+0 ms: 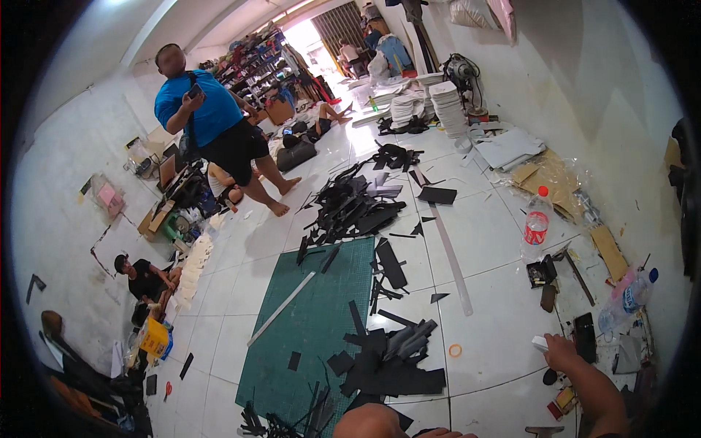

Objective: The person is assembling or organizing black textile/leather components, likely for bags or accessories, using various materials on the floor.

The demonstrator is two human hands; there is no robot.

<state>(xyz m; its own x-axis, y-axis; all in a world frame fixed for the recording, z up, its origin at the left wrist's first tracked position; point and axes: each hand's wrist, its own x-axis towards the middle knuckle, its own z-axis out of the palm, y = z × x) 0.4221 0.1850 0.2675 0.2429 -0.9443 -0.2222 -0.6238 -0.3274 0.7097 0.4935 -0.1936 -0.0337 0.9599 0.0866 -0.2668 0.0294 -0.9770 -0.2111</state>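
At the right, my right hand point(562, 353) closes on a small white block-like thing point(539, 342), whose kind I cannot make out. A black phone point(584, 337) lies on the floor just beyond that wrist. What may be my left hand point(443, 433) shows only as a sliver at the lower edge, beside my bent knee point(369, 422); its fingers are mostly cut off. In front of the knee lie black material pieces point(398, 372), partly on a green cutting mat point(292, 339). A metal ruler point(281, 309) rests across the mat.
A heap of black scraps point(354, 204) lies past the mat. A long ruler point(449, 259), a tape ring point(456, 350) and bottles point(537, 225) are on the tiles. A person in blue point(201, 109) stands at the left with a phone; others sit or lie farther off.
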